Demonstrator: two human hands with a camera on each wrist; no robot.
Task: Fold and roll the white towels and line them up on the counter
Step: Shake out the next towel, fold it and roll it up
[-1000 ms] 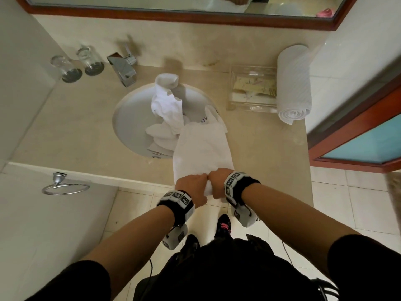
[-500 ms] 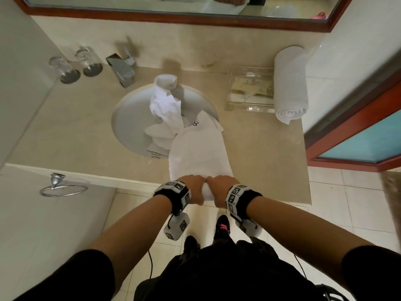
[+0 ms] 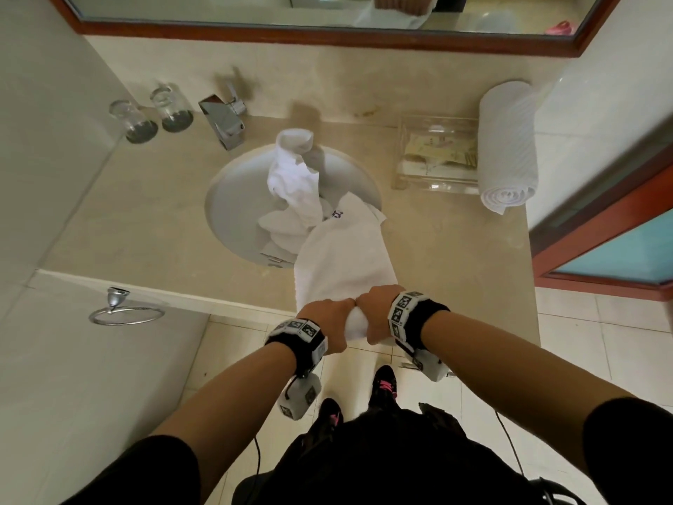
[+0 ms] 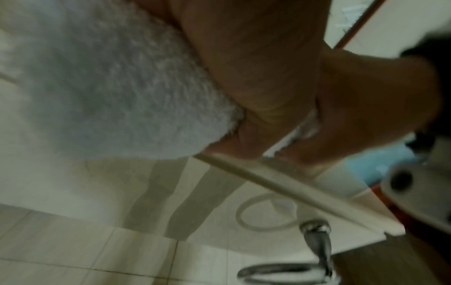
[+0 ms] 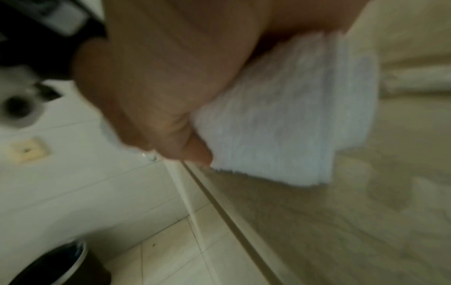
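A folded white towel (image 3: pixel 342 256) lies lengthwise on the beige counter (image 3: pixel 138 220), its far end reaching over the sink rim. Its near end is rolled up at the counter's front edge. My left hand (image 3: pixel 327 322) and right hand (image 3: pixel 375 315) sit side by side, both curled round that rolled end (image 3: pixel 355 324). The left wrist view shows the fluffy towel (image 4: pixel 102 86) under my fingers; the right wrist view shows its layered edge (image 5: pixel 280 119) beside my thumb. A finished rolled towel (image 3: pixel 508 147) lies at the back right. More crumpled white towels (image 3: pixel 295 184) sit in the sink.
The sink basin (image 3: pixel 233 198) takes the counter's middle, with a chrome tap (image 3: pixel 222 122) behind it. Two glasses (image 3: pixel 153 114) stand at the back left. A clear tray (image 3: pixel 435 154) sits left of the rolled towel. A towel ring (image 3: pixel 125 311) hangs below the counter's left front.
The roll under my hands has grown a little thicker and both hands have stayed together at the front edge. The flat part of the towel looks slightly shorter.
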